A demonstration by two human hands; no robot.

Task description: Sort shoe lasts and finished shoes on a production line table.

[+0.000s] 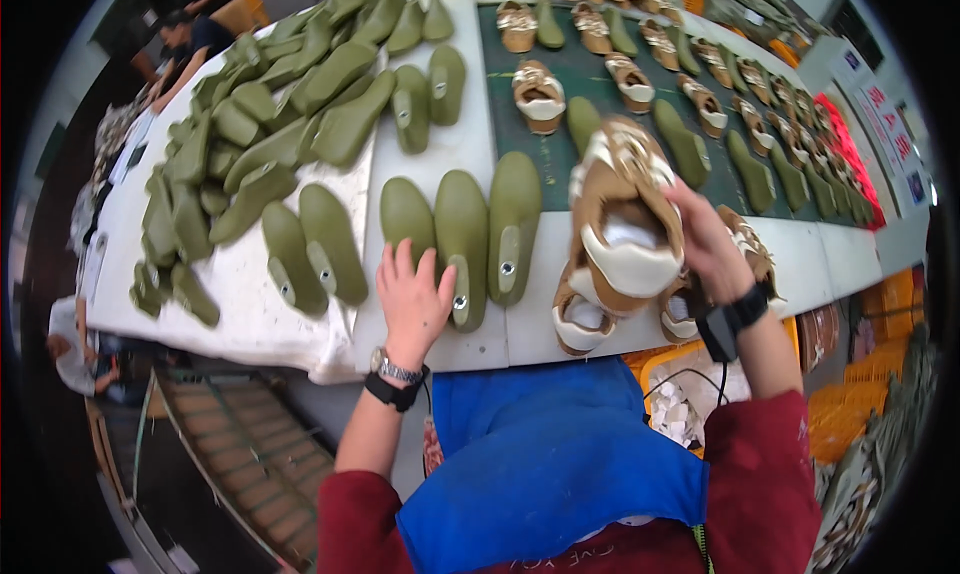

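Bright, diffuse light on the white table point(515, 339), with faint, soft shadows. Surroundings at far left are dim, slightly blurred. Fisheye distortion bends the table's edges; black fills all 4 corners.

tan shoe point(594, 209) in right grip point(705, 236), left grip point(412, 299) spread at green shoe last point(406, 209)

Green shoe lasts point(345, 124) are lying heaped on a white worktable point(840, 254), tan-and-white sneakers point(630, 82) are standing in rows on a green mat point(498, 84), and yellow crates point(868, 399) are sitting nearby, marking a shoemaking workshop.
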